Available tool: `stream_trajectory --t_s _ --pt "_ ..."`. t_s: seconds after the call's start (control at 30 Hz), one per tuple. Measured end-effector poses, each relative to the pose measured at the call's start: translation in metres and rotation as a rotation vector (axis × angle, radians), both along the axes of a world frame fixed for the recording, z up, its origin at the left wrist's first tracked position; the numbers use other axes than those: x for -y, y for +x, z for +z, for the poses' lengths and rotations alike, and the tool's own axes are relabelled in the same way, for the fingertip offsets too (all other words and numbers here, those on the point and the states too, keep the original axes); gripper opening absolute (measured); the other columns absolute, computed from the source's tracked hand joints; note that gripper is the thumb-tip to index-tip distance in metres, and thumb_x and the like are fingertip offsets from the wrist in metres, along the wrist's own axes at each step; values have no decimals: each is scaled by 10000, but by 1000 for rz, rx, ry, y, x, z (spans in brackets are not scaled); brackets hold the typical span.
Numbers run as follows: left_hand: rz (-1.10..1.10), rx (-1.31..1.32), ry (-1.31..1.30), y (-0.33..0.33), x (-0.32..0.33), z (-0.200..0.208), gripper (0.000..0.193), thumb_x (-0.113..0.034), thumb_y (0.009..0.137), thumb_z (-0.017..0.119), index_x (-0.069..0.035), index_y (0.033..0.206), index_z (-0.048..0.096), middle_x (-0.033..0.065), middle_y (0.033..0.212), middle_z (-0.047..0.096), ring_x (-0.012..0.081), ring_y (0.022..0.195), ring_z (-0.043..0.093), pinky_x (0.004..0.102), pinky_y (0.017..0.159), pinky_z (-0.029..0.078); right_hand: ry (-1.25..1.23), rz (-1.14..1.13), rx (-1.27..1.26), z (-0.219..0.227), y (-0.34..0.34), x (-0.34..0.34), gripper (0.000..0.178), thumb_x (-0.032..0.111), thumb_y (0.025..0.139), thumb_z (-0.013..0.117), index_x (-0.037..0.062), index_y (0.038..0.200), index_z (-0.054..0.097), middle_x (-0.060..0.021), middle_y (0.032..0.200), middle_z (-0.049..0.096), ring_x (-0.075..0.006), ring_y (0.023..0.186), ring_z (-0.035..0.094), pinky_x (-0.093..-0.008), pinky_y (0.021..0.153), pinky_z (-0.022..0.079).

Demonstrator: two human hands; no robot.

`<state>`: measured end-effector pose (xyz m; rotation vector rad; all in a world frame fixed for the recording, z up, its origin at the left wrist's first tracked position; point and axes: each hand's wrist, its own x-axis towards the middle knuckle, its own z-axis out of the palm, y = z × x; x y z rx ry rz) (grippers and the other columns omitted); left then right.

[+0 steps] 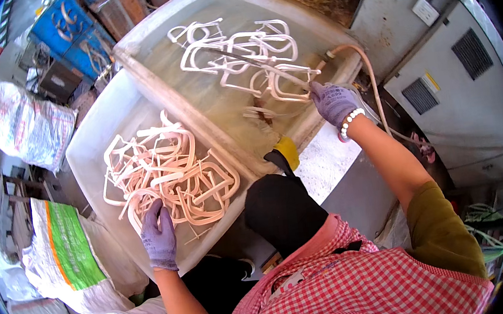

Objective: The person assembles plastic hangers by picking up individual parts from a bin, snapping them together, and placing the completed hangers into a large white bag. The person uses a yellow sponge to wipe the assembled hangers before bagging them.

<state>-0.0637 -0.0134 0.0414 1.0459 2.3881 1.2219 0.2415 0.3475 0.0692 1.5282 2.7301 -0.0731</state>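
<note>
I am judging this midway: C-shaped pieces (pixel 168 179) are heaping the left tub (pixel 88 148), others (pixel 251 35) are lying in the watery right tub (pixel 158 23); right fingers (pixel 317 90) are gripping a rod (pixel 279 72), left fingers' (pixel 165 220) hold I cannot tell.

Heaped curved parts (pixel 171 179) left of center, a water-filled tub (pixel 193 99) above and vented cabinet (pixel 453 96) at right mark a workshop.

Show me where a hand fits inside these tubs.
Left white plastic tub: bare patch between its far end and the tangled pinkish curved strips. Right white plastic tub: open water between dividing wall and pale curved strips. Crowded: around the purple-gloved left hand.
</note>
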Motion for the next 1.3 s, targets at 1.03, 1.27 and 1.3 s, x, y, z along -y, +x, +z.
stream_trajectory --t_s 1.03,1.27,1.3 --pt "-71 -268 -138 -24 1 12 315 -249 877 589 -55 1124 616 172 1085 629 349 1010 598 419 883 468 -80 168 -11 -42 -62 -18 332 308 925 434 83 1055 641 -212 981 651 -373 935 617 -466 817 474" --pt "-152 -271 -232 -21 -1 1 321 -269 865 590 -71 1118 607 171 1074 628 345 958 613 425 848 483 -16 308 262 -78 -135 -14 270 228 856 527 28 950 683 -173 996 675 -320 928 651 -427 824 507" --pt "-163 -274 -246 -21 -2 0 321 -269 864 591 -71 1116 607 171 1071 629 345 958 613 426 850 481 -16 404 345 -81 -145 -13 269 235 833 558 40 971 680 -167 985 679 -316 933 650 -408 822 511"
